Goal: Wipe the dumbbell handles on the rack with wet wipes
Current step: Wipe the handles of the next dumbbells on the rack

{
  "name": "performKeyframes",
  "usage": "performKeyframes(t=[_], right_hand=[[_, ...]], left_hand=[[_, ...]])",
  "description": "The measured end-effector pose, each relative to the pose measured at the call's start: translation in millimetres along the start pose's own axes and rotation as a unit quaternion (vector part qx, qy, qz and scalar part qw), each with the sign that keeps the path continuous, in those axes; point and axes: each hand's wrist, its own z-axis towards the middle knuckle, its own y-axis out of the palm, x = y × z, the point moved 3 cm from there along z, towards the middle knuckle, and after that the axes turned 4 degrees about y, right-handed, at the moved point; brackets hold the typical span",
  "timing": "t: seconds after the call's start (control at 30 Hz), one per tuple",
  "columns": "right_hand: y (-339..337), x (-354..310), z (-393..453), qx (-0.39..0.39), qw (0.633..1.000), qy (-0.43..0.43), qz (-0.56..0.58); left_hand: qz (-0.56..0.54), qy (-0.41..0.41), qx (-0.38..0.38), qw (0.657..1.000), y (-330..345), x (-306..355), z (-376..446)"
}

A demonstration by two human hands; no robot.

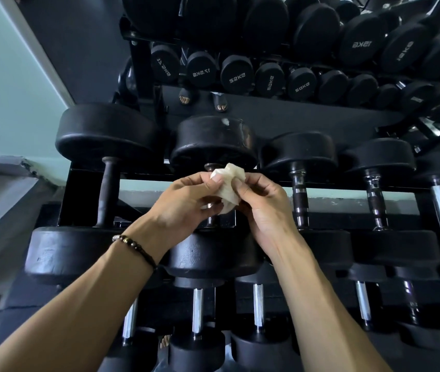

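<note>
Most of the dark handle (pixel 211 167) of the second big dumbbell (pixel 213 142) is hidden behind the hands, so only its top and a bit lower down peek out. The left hand (pixel 184 202) and the right hand (pixel 263 202) both pinch a crumpled white wet wipe (pixel 228 187) with curled fingers, right in front of that handle. The handle runs away from the person, front to back on the rack (pixel 347 183)
</note>
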Motion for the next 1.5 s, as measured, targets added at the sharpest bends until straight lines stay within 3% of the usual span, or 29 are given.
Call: performKeyframes(t=[0.13,0.27,0.33,0.4,0.47,0.67,0.77,0.83,0.93,1.0,1.07,1.17,1.33,1.43,1.5], right_hand=[[3,1,2,0.028,0.993,-0.03,-0.114],[-9,9,-1,0.101,0.976,-0.066,-0.183],[-18,22,-7,0.116,0.97,-0.051,-0.209],[-21,39,-14,0.117,0.954,-0.045,-0.271],[-19,50,-17,0.128,0.936,-0.065,-0.323],[-15,55,-13,0.156,0.914,-0.114,-0.357],[-14,54,-13,0.165,0.911,-0.114,-0.361],[-12,54,-12,0.166,0.911,-0.116,-0.359],[-14,54,-14,0.164,0.913,-0.123,-0.353],[-14,56,-15,0.167,0.913,-0.131,-0.347],[-14,57,-14,0.163,0.915,-0.131,-0.346],[-14,56,-13,0.16,0.911,-0.129,-0.356],[-14,55,-15,0.16,0.91,-0.14,-0.356],[-15,57,-14,0.157,0.913,-0.137,-0.351],[-15,58,-13,0.151,0.917,-0.133,-0.344]], left_hand=[[-0.033,0.003,-0.014,0.999,1,1,2],[-0.005,0.03,0.106,0.994,-21,3,5],[0.059,0.019,0.197,0.978,-44,-1,10],[0.209,0.013,0.283,0.936,-63,-4,14],[0.307,0.032,0.31,0.899,-66,-4,21],[0.305,0.047,0.268,0.913,-42,-10,55],[0.436,0.007,0.195,0.879,-47,-12,49],[0.483,0.014,0.186,0.856,-45,-11,42],[0.349,0.053,0.266,0.897,-35,-6,49],[0.29,0.07,0.301,0.906,-33,-3,62],[0.335,0.069,0.283,0.896,-36,-6,63],[0.461,0.076,0.24,0.851,-41,-13,53],[0.371,0.066,0.278,0.884,-42,-14,76],[0.427,0.029,0.235,0.873,-42,-21,62],[0.412,0.005,0.198,0.889,-42,-27,52]])
